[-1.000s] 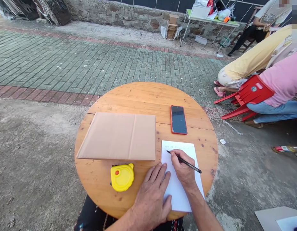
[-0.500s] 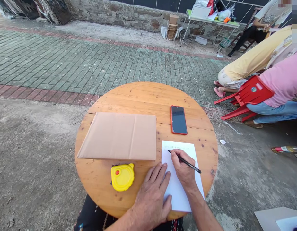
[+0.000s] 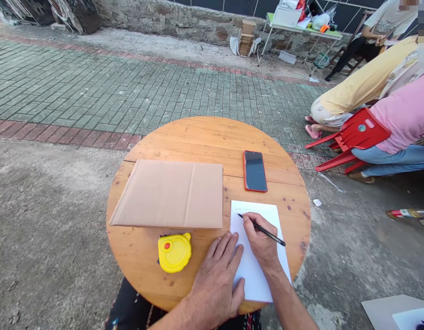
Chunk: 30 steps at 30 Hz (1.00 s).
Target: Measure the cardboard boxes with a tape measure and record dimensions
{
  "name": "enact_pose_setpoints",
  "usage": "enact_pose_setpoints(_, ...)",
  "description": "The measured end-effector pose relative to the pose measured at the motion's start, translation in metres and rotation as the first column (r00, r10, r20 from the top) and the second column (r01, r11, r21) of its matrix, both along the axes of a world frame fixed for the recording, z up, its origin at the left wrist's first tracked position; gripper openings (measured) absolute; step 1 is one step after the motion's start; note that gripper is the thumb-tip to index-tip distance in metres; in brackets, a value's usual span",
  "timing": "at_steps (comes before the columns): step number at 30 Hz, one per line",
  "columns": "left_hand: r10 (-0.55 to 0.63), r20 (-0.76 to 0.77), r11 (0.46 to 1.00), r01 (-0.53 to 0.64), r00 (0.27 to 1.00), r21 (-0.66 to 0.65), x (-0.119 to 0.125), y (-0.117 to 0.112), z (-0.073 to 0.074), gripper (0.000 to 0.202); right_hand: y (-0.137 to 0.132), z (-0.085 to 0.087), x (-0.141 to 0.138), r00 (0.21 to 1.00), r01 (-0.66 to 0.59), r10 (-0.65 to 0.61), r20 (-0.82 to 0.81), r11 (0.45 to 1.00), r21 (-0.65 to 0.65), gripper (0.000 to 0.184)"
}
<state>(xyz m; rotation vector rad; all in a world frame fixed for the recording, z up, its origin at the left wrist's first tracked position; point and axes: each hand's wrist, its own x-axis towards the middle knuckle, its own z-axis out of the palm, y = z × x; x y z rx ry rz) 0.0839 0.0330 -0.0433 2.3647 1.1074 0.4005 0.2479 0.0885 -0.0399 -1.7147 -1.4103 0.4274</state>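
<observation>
A black pen (image 3: 267, 232) is gripped in my right hand (image 3: 263, 243), its tip at the upper left of a white sheet of paper (image 3: 248, 275). One faint line of handwriting runs along the top of the sheet. My left hand (image 3: 218, 275) lies flat with fingers stretched, partly on the paper's left edge and partly on the wood. To its left sits a yellow tape measure (image 3: 175, 253) with a red button. Behind that is a flat piece of brown cardboard (image 3: 170, 195). A phone in a red case (image 3: 255, 171) lies beyond the paper.
Everything rests on a round wooden table (image 3: 205, 137). People sit at the right, one on a red plastic chair (image 3: 365, 130). A bottle (image 3: 409, 213) lies on the ground at right. A cluttered folding table (image 3: 308, 30) stands by the far wall.
The pen tip has shifted very slightly left on the paper, with my right hand. My left hand and the other things on the table stay put.
</observation>
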Motion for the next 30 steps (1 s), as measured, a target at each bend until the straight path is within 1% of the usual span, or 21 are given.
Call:
enact_pose_setpoints(6, -0.001, 0.0, 1.0, 0.001, 1.0, -0.001, 0.0003, 0.0003, 0.0012, 0.059, 0.0001, -0.0008, 0.0003, 1.0, -0.016, 0.016, 0.007, 1.0, -0.005, 0.017)
enact_pose_setpoints(13, -0.005, -0.006, 1.0, 0.005, 1.0, 0.0, -0.0002, 0.0005, 0.0016, 0.059, 0.0005, -0.0009, -0.0003, 1.0, 0.008, -0.008, 0.014, 1.0, -0.009, 0.017)
enact_pose_setpoints(19, -0.005, -0.01, 1.0, 0.005, 1.0, 0.005, -0.0003, 0.001, 0.0006, 0.06, 0.0, 0.003, -0.0001, 1.0, -0.015, 0.015, 0.011, 1.0, -0.004, 0.017)
enact_pose_setpoints(25, -0.005, -0.015, 1.0, 0.005, 1.0, 0.011, 0.0001, 0.0007, 0.0004, 0.06, -0.0013, 0.0032, 0.0005, 0.999, -0.043, 0.043, 0.018, 0.999, -0.007, 0.017)
enact_pose_setpoints(30, -0.008, -0.019, 1.0, 0.008, 1.0, 0.014, -0.0004, 0.0016, 0.0005, 0.059, -0.0015, 0.0025, 0.0004, 1.0, -0.01, 0.01, 0.018, 1.0, 0.001, 0.017)
